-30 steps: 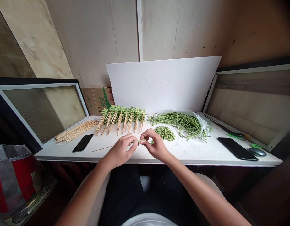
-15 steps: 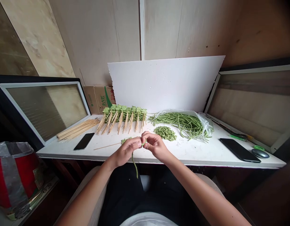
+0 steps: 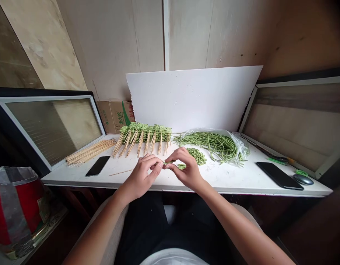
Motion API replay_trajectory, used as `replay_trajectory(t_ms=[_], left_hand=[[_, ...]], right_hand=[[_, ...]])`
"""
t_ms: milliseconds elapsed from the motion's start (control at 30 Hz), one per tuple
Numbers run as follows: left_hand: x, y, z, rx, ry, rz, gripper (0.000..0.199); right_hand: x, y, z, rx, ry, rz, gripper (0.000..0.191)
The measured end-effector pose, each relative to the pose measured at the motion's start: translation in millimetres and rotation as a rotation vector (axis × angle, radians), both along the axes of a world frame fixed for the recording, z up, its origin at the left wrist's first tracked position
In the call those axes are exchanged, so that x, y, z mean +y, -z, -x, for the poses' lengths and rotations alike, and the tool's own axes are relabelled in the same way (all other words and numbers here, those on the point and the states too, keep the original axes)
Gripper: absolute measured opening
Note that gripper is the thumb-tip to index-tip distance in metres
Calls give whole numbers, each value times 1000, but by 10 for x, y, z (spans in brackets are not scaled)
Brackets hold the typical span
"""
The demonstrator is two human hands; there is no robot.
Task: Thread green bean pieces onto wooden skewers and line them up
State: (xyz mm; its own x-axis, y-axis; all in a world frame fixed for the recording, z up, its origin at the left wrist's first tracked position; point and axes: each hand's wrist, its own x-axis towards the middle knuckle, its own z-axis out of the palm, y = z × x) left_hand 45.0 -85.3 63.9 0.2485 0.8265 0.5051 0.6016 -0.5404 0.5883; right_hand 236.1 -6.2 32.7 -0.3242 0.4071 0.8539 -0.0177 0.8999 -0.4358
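My left hand (image 3: 142,175) grips a thin bamboo skewer (image 3: 122,172), whose tip points left along the white table (image 3: 227,180). A strand of green yardlong bean (image 3: 170,162) runs between my two hands. My right hand (image 3: 185,167) pinches that strand between thumb and fingers, just in front of a pile of short bean pieces (image 3: 196,156). Behind my hands lies a row of skewers threaded with folded beans (image 3: 144,132). Long raw beans (image 3: 214,145) rest on a clear plastic bag to the right. The bean's path inside my left fingers is hidden.
A bundle of loose skewers (image 3: 89,153) and a black phone (image 3: 98,165) lie at the left, with a larger phone (image 3: 279,175) at the right. A white board (image 3: 192,99) stands along the back. A red bucket (image 3: 17,206) sits low at the left.
The long bean end hanging below my left hand is gone from view. My hands have moved slightly apart, and my right hand has shifted up and right toward the bean pile.
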Motion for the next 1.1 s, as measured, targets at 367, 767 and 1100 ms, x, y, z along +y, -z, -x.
replay_trajectory(t_ms=[367,767,1100], left_hand=[[13,80,-16,35,63,-160,24],[26,129,17,-239,333,170,47],[11,35,141,-212,334,221,47]], right_hand=[[-116,-24,14,109,-85,82,27],[-75,8,15,57,-542,445,34],[104,0,-65,94,-556,507,34]])
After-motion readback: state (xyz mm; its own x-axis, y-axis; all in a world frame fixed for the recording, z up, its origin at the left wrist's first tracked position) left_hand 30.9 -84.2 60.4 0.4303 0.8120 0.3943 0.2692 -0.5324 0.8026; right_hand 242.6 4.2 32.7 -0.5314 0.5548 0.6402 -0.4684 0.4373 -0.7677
